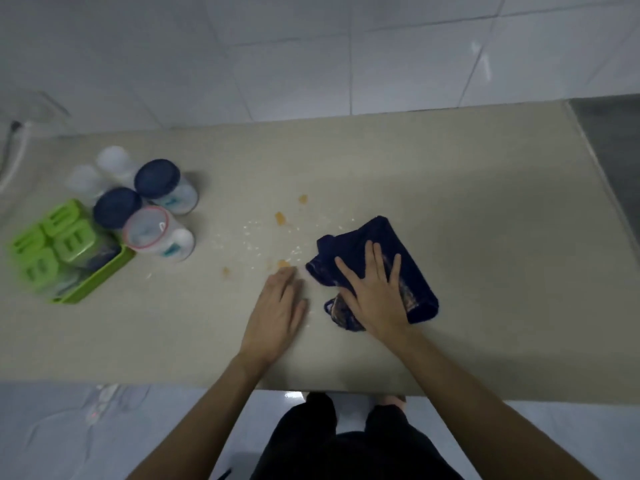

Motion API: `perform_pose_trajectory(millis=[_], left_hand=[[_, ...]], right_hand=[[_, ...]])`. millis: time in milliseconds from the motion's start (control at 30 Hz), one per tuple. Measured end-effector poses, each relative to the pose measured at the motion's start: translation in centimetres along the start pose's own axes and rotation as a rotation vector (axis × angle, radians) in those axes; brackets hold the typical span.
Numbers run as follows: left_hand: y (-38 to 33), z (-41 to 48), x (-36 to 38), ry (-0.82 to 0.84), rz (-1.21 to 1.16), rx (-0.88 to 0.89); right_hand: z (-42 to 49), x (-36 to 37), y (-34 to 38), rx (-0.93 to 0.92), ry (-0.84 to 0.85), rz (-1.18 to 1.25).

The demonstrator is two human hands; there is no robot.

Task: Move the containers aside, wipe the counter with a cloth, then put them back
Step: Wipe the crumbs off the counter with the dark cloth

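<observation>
A dark blue cloth [412, 258] lies crumpled on the beige counter [485, 202], right of centre. My right hand [375, 292] presses flat on it with fingers spread. My left hand [277, 310] rests flat on the bare counter just left of the cloth, holding nothing. Orange stains [280, 218] and white crumbs [252, 237] dot the counter beyond my left hand. At the far left stand several containers: two jars with dark blue lids [157, 174], a clear jar with a red-rimmed lid [147, 228], and two white-capped ones [112, 159].
A green rack [93, 282] holding green-lidded boxes sits at the counter's left end, touching the jars. White wall tiles rise behind the counter. The counter's front edge runs just below my wrists, and its right end drops off at the far right.
</observation>
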State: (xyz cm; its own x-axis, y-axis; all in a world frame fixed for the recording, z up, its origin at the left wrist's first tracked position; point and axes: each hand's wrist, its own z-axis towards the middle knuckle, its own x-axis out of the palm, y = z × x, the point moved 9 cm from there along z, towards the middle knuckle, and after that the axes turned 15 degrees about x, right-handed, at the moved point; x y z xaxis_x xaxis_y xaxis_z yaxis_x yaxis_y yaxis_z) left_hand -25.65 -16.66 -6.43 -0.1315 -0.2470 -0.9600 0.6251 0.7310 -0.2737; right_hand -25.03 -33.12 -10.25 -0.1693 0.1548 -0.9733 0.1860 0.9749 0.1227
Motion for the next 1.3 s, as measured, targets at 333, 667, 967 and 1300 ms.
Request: perform_pose_trajectory(millis=[333,667,967,1300], left_hand=[[10.0,-5.5,-1.3,0.021,0.024,-0.072],[15.7,-9.7,-1.3,0.121,0.128,-0.203],[17.4,-10.2,-2.2,0.020,0.045,-0.282],[17.5,-10.7,-3.1,-0.096,-0.101,-0.320]], right_hand=[[-3.2,-1.3,-10.0,0.308,-0.033,0.132],[-2.3,2.7,16.0,-0.049,0.005,-0.076],[-2.1,1.7,5.9,-0.116,0.079,-0.102],[0.8,2.7,22.3,-0.304,0.017,-0.164]])
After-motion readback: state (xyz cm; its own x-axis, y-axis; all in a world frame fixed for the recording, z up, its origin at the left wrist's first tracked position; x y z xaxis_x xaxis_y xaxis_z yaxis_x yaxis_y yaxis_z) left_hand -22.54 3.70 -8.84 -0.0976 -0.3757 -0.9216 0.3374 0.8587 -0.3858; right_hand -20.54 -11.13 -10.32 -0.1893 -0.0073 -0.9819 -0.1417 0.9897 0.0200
